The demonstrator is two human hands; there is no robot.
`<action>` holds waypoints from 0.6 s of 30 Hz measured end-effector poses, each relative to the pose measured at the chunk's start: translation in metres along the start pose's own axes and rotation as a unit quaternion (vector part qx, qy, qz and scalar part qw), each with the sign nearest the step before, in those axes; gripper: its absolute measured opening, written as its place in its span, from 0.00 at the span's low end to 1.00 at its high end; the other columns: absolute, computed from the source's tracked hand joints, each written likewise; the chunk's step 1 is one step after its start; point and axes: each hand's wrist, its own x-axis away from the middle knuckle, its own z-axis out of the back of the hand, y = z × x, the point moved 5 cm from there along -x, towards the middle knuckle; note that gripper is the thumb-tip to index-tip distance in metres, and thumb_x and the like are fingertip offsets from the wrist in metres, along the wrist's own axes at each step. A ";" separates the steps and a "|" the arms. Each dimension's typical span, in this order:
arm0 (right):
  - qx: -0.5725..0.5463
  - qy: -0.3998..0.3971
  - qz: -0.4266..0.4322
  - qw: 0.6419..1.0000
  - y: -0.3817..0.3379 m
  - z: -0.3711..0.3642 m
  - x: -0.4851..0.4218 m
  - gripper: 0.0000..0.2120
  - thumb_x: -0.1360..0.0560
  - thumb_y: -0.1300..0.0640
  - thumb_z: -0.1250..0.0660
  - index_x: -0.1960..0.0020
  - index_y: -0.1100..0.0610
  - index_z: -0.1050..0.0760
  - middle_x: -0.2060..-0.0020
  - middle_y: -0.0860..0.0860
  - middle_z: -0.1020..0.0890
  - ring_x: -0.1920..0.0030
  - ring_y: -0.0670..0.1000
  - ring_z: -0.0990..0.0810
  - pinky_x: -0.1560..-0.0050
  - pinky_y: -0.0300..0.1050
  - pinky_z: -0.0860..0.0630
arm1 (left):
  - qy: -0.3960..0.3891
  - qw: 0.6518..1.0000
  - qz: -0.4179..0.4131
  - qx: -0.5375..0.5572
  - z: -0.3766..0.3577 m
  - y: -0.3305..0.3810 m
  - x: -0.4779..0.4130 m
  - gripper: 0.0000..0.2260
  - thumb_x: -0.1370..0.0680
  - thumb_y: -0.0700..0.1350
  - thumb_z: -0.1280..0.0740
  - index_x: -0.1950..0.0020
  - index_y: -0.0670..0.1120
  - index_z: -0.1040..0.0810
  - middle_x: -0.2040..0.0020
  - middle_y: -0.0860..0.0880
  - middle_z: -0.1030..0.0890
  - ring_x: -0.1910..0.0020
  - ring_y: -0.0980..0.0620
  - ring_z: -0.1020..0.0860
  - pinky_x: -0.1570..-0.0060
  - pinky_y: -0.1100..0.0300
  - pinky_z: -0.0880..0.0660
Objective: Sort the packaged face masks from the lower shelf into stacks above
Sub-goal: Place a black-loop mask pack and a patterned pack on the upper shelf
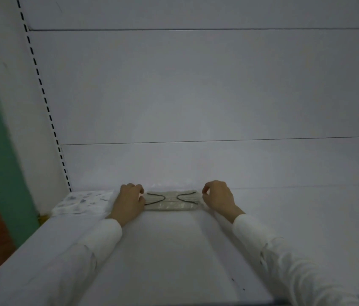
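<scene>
A clear mask pack with black ear loops lies flat on the white shelf, close against the back panel, a little below the middle of the view towards 6 o'clock. The left hand sits at the pack's 9 o'clock end with its fingers curled in and its thumb closed on that edge, so it seems to have the end pinched. The right hand sits at the 3 o'clock end, fingers curled just as tightly and the thumb tip right at the edge; whether it actually has hold of the wrapper or only touches it cannot be told. A heap of patterned packs lies at 9 o'clock from the left hand, just beside it. The step in hand looks like setting down or squaring this pack on its own stack, apart from the patterned ones. The next move probably calls for letting go at both ends without dragging the slippery wrapper askew, then reaching down towards 6 o'clock, out of view, for another pack from the lower shelf.
</scene>
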 end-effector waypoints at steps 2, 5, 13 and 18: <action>-0.006 -0.001 0.020 1.000 0.001 0.004 0.006 0.12 0.27 0.62 0.37 0.46 0.59 0.20 0.45 0.55 0.19 0.44 0.55 0.22 0.47 0.44 0.26 | -0.005 1.000 -0.021 0.003 0.008 0.007 0.011 0.10 0.23 0.41 0.38 0.42 0.41 0.24 0.45 0.41 0.24 0.42 0.43 0.30 0.46 0.55 0.31; -0.016 -0.009 0.048 0.999 0.001 0.008 0.024 0.15 0.27 0.60 0.36 0.41 0.58 0.22 0.42 0.56 0.20 0.41 0.56 0.24 0.43 0.47 0.25 | -0.027 0.998 -0.051 0.001 0.019 0.015 0.034 0.10 0.22 0.42 0.38 0.42 0.42 0.24 0.45 0.42 0.24 0.42 0.44 0.29 0.46 0.56 0.32; -0.046 0.034 0.116 0.992 -0.029 0.030 0.118 0.14 0.27 0.61 0.35 0.43 0.58 0.21 0.46 0.55 0.18 0.44 0.56 0.22 0.43 0.50 0.25 | -0.030 0.994 -0.098 0.047 0.056 0.025 0.121 0.08 0.24 0.43 0.35 0.47 0.44 0.21 0.44 0.44 0.22 0.44 0.46 0.27 0.45 0.57 0.33; -0.111 0.086 0.155 0.978 -0.061 0.029 0.202 0.11 0.27 0.62 0.36 0.46 0.58 0.20 0.49 0.52 0.17 0.48 0.52 0.20 0.44 0.49 0.24 | -0.013 0.986 -0.113 0.122 0.076 0.020 0.198 0.05 0.25 0.41 0.34 0.50 0.44 0.20 0.50 0.47 0.20 0.50 0.50 0.24 0.48 0.58 0.29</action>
